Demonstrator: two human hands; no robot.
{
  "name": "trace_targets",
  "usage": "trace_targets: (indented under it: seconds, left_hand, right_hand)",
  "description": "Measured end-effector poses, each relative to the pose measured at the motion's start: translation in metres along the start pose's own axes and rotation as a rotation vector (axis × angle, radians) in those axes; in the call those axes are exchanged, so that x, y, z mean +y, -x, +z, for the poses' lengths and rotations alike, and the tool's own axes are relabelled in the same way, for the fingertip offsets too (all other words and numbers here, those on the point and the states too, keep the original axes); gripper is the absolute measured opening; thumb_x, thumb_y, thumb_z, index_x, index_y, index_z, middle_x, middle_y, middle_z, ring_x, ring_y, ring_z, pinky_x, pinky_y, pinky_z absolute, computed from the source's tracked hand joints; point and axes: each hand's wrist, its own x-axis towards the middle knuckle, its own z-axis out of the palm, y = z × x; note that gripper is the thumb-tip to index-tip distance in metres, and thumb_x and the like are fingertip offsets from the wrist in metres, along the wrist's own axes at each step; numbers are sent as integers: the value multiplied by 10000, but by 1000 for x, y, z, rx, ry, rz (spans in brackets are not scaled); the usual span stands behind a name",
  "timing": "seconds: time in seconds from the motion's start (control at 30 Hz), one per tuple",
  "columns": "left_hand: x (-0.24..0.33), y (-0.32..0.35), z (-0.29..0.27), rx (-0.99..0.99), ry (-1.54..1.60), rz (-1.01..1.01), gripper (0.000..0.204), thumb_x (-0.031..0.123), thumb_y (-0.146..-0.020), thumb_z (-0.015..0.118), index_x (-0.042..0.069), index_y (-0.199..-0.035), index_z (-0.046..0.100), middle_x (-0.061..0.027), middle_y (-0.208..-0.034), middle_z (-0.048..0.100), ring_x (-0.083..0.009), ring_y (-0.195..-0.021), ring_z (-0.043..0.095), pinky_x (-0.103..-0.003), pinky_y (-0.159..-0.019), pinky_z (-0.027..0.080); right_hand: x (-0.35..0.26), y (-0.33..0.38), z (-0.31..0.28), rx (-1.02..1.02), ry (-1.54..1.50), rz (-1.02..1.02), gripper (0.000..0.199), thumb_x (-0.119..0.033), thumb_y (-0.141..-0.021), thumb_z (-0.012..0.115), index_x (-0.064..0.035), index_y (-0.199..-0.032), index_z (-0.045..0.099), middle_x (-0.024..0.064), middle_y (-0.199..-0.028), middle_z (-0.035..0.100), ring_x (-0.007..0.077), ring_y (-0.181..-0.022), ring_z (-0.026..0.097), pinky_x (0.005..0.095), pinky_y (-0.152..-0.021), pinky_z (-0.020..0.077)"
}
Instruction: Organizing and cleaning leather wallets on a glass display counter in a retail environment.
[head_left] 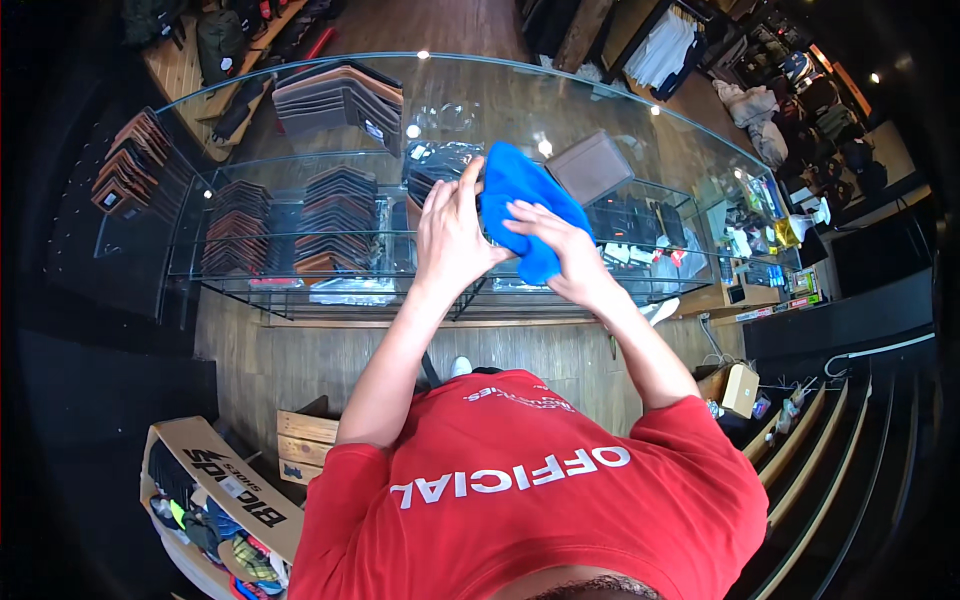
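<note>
Presently both hands are raised together over a glass display case (pixel 300 110). Left hand (pixel 452 232) is held with its palm turned toward the right hand, fingers extended upward and close together, thumb side against the blue cloth (pixel 525 205); whether it pinches the cloth or only rests on it cannot be told. Right hand (pixel 560 245) lies over the cloth from the right, fingers curled and closed on the fabric, knuckles facing the camera. The cloth is bunched between the two hands, most of it standing above and between the fingertips, a lower fold hanging below the right hand's fingers. Hands are touching or nearly so at the cloth. Just beyond the right hand, a brown wallet (pixel 592 165) sits tilted, its near corner hidden by the cloth; whether it lies on the glass top or below it cannot be told. To the left of the left hand, inside the case, rows of brown and dark wallets (pixel 340 210) stand on the glass shelves; a further fanned stack (pixel 340 98) sits beyond them, farther from the hands. Below the forearms, a red shirt (pixel 540 500) fills the lower frame. Well to the lower left of the left arm, an open cardboard box (pixel 215 480) holds mixed coloured items.
</note>
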Motion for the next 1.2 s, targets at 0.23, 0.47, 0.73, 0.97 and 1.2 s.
trace_targets:
  seconds: [0.23,0.47,0.73,0.97,1.2]
  left_hand:
    - [0,-3,8,65,7,52,1182,503,-520,956,48,-1460,402,-145,-1154,723,-343,-1156,628,-513,-1114,408]
    - [-6,-2,1,53,64,31,918,221,-709,862,33,-1470,385,-166,-1132,730,-392,-1136,630,-506,-1079,441]
    - [-2,-4,4,64,40,-33,846,126,-736,796,-1,-1466,388,-288,-1185,641,-428,-1127,617,-526,-1039,443]
    - [0,1,1,75,-28,-25,901,225,-730,855,8,-1470,390,-159,-1153,712,-362,-1151,613,-498,-1117,378]
    - [0,-2,-2,0,-26,0,1138,337,-570,962,31,-1488,363,-112,-1186,725,-324,-1185,601,-488,-1153,351]
  right_hand:
    - [12,3,16,204,185,212,735,-48,-736,729,-18,-1432,497,240,-1525,458,386,-1470,370,473,-1243,268]
    - [-20,12,21,20,16,169,682,-267,-902,626,-41,-1514,426,194,-1608,364,389,-1524,264,527,-1252,176]
    - [3,-58,47,118,264,359,748,-399,-924,530,66,-1494,397,283,-1568,379,374,-1497,324,456,-1259,198]
    - [-14,17,2,-83,132,13,668,-172,-877,623,11,-1488,428,201,-1574,409,361,-1494,338,456,-1243,271]
    - [4,5,6,55,292,199,629,-281,-898,678,90,-1375,506,226,-1539,445,389,-1478,356,487,-1241,258]
